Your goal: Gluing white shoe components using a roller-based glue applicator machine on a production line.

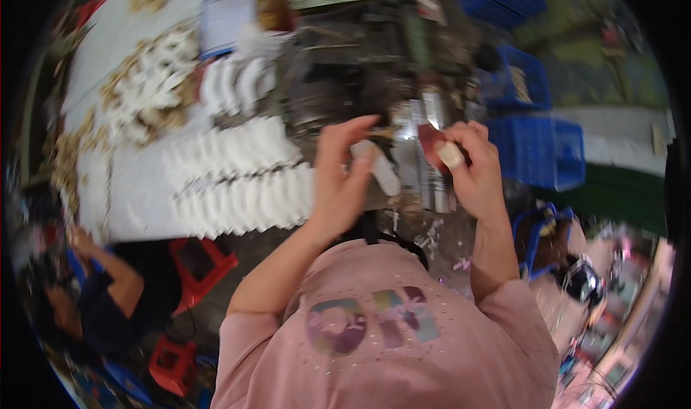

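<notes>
My left hand (pixel 340 182) is over the front edge of the table with its fingers apart. Its thumb lies across the upper end of a white oblong piece (pixel 385 175); a firm grip on it does not show. My right hand (pixel 475 166) is closed round a dark red flat piece with a pale, rounded, wooden-looking end (pixel 450 154); its exact kind is unclear. Shiny metal strips (pixel 410 143) lie between my hands. To the left, curved white pieces (pixel 245 200) stand close together in two rows on the table.
More white pieces (pixel 237 85) and tan scraps (pixel 147 121) cover the table (pixel 137 218) farther back. Blue crates (pixel 540 153) stand at the right. Red stools (pixel 198 272) and another person (pixel 108 294) are at the lower left. Dark material (pixel 331 71) fills the far middle.
</notes>
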Demonstrator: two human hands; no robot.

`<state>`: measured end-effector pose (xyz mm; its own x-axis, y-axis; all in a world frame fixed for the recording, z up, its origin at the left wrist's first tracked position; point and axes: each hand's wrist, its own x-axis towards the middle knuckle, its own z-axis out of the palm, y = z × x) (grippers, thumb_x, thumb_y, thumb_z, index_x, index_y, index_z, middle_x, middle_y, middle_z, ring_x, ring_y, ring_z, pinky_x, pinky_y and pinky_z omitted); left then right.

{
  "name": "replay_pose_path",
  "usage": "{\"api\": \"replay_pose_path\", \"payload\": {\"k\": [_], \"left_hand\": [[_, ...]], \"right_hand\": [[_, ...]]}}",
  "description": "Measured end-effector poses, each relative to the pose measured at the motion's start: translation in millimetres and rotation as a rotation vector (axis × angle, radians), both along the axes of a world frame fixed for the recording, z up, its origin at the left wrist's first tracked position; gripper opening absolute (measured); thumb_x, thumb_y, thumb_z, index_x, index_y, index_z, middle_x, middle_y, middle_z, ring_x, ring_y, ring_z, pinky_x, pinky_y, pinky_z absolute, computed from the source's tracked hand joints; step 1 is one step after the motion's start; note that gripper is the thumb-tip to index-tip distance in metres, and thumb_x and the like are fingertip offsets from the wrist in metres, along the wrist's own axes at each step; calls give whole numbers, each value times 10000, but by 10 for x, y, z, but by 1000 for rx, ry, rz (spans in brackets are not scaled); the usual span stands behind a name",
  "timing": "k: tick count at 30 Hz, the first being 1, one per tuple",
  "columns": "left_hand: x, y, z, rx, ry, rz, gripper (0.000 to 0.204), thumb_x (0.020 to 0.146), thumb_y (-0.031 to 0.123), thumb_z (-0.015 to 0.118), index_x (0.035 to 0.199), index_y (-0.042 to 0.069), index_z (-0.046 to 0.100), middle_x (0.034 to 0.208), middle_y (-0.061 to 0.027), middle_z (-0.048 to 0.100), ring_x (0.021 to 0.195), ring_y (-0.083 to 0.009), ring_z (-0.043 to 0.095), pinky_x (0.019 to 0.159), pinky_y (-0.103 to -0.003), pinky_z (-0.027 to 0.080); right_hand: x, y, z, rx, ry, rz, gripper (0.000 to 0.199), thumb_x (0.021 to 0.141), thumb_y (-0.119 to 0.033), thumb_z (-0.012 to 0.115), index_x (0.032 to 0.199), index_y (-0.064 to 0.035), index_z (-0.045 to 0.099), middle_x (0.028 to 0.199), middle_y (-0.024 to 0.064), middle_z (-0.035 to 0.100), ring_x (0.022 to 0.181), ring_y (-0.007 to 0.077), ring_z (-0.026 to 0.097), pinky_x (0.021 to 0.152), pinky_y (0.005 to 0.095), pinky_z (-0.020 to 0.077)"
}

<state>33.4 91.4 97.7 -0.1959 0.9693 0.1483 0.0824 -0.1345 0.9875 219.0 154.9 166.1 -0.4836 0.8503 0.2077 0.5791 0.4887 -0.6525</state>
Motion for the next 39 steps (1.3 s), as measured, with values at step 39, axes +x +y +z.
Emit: {"api": "replay_pose_path", "payload": {"k": [39], "left_hand": [[-3157,-917,-1642,-536,1180,329,157,660,57,718,812,90,697,833,-70,564,865,-263,521,772,-368,450]], "right_hand": [[761,129,-607,-277,-67,-541,219,898,-59,519,1101,3,575,1048,79,590,984,163,554,894,282,406]]}}
